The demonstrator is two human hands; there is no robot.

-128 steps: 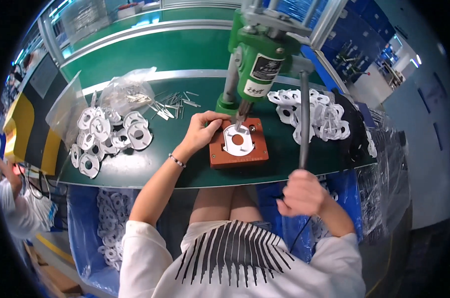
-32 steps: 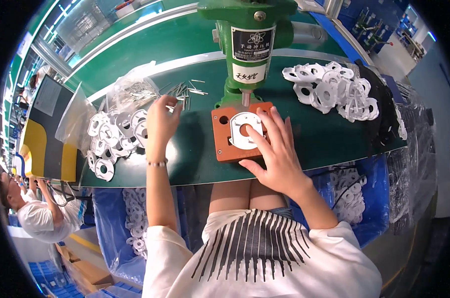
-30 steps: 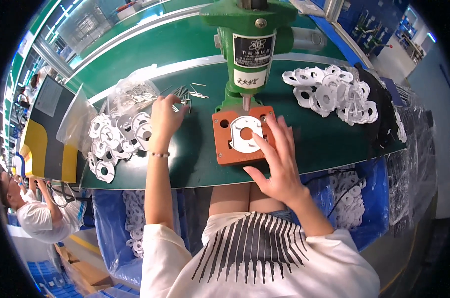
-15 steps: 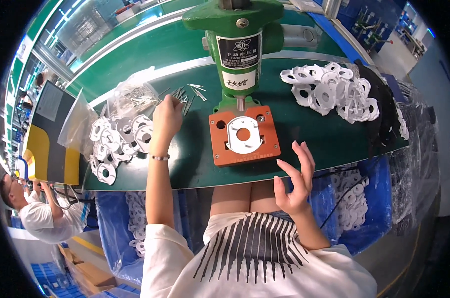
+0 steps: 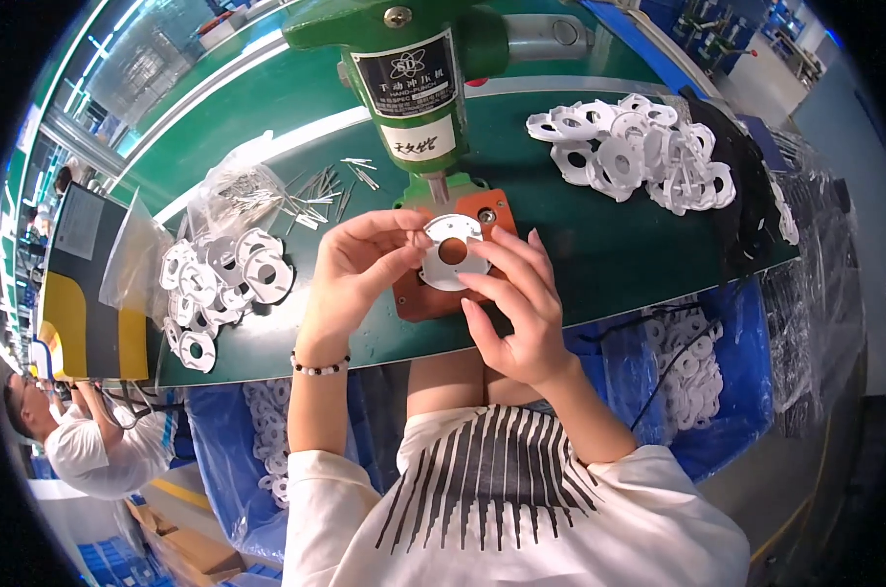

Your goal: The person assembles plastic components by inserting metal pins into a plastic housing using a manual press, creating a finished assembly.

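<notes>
Both hands [image 5: 443, 284] now pinch flat ring [image 5: 453, 252].

green press head [image 5: 414, 59] close above orange fixture [image 5: 433, 293], washer piles [image 5: 223, 279] flanking, bare mat [image 5: 580, 235] between

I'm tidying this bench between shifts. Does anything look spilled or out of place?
Yes: thin metal pins lie scattered loose on the green table, spilled beyond their clear plastic bag. The white discs sit in loose heaps at left and right. Both hands hold one white disc over the orange fixture.
</notes>
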